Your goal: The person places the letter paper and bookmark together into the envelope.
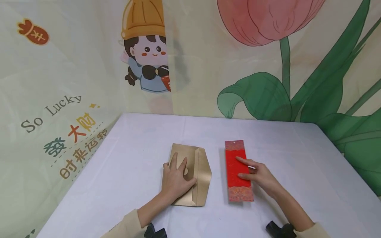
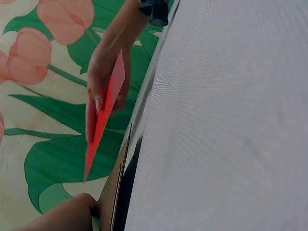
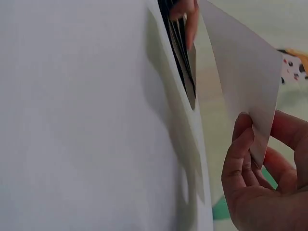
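On the white table lies a gold envelope (image 1: 188, 198), its pointed flap (image 1: 204, 178) folded out to the right. My left hand (image 1: 176, 180) rests on it with the fingers spread. A long red card (image 1: 235, 168) with patterned ends and a small hole near its top is just right of the envelope, raised off the table. By its right edge my right hand (image 1: 262, 177) pinches it between thumb and fingers. The card's back (image 3: 245, 72) looks plain and pale in the right wrist view. There, the envelope (image 3: 185, 62) is seen edge-on, with dark gaps between layers.
The white tabletop (image 1: 134, 148) ends at a back edge against printed cloth hangings with a tulip (image 1: 271, 19) and a cartoon figure (image 1: 153, 62). Black straps or mounts (image 1: 281, 229) sit at both wrists.
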A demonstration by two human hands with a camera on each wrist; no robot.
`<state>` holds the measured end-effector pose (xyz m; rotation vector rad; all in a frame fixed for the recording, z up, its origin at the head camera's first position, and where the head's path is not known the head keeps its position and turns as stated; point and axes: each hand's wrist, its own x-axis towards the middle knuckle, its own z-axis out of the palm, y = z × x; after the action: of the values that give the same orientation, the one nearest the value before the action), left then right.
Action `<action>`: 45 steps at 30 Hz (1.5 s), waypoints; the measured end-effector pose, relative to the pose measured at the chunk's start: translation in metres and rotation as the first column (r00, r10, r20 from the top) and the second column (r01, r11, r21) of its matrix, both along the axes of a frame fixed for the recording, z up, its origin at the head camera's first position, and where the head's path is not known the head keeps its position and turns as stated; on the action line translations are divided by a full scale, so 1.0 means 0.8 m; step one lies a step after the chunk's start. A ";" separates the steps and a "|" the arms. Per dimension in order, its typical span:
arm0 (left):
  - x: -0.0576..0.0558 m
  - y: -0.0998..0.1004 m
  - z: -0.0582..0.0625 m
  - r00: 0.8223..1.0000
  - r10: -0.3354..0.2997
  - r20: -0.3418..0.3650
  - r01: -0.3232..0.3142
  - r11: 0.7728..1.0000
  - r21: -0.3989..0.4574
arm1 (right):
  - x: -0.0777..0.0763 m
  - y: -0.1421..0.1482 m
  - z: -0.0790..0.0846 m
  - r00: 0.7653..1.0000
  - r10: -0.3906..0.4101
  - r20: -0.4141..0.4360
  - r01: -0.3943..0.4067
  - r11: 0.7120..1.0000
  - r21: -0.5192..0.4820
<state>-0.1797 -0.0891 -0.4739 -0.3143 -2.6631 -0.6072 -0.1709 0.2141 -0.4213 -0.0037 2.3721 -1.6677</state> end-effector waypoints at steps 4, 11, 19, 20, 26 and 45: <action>-0.001 0.002 -0.001 1.000 0.005 -0.002 -0.005 1.000 0.003 | -0.010 -0.054 -0.010 0.993 0.111 -0.033 -0.115 0.985 -0.129; 0.001 0.006 -0.001 1.000 0.002 0.016 -0.001 1.000 -0.021 | -0.014 -0.097 -0.030 0.977 0.168 -0.134 -0.190 0.966 -0.173; 0.002 0.007 0.002 1.000 0.015 0.023 -0.015 1.000 -0.018 | -0.008 -0.104 -0.038 0.967 0.240 -0.088 -0.252 0.952 -0.174; 0.002 0.006 0.003 1.000 0.012 0.024 -0.011 1.000 -0.019 | -0.007 -0.105 -0.038 0.966 0.244 -0.087 -0.256 0.952 -0.167; 0.000 0.003 0.006 1.000 0.014 0.020 -0.013 0.999 -0.042 | -0.009 -0.118 -0.033 0.947 0.270 -0.173 -0.261 0.963 0.075; 0.003 0.003 0.006 0.999 0.014 0.052 -0.014 1.000 0.005 | -0.009 -0.130 -0.019 0.946 0.263 -0.188 -0.212 0.944 0.253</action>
<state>-0.1776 -0.0866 -0.4688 -0.2816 -2.7099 -0.6266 -0.1780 0.1105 -0.4366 -0.4404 2.5886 -1.3335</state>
